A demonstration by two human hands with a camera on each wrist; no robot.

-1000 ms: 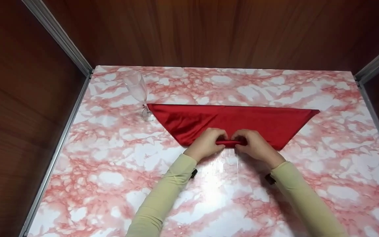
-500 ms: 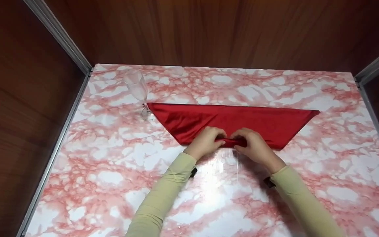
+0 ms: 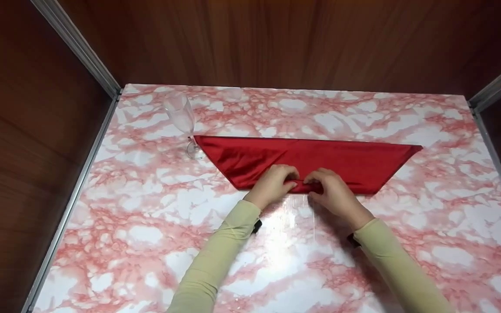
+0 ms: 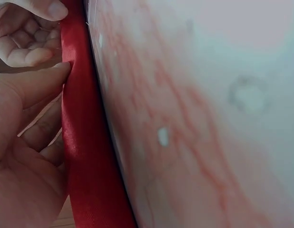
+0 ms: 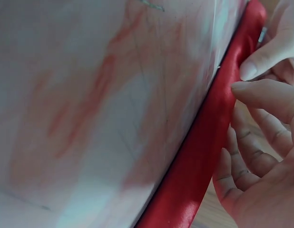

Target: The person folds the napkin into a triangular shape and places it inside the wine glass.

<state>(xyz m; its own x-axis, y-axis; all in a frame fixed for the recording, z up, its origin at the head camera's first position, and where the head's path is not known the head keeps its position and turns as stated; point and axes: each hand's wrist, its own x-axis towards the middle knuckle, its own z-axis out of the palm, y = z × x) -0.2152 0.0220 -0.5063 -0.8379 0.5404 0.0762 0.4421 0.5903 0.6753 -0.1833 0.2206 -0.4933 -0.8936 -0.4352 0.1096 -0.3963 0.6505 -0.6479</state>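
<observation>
Your left hand [image 3: 271, 184] and right hand [image 3: 336, 194] sit close together at the middle of the near edge of the red cloth [image 3: 324, 157], each pinching a narrow turned-up strip between thumb and curled fingers, probably so the fold is tight and even. The cloth lies spread on the desk [image 3: 146, 265] with its long edge away from you, which likely puts the shorter one within easy reach. The clear glass [image 3: 180, 114] stands by its far left corner, seemingly out of your arms' way; whether they touch, I cannot tell
</observation>
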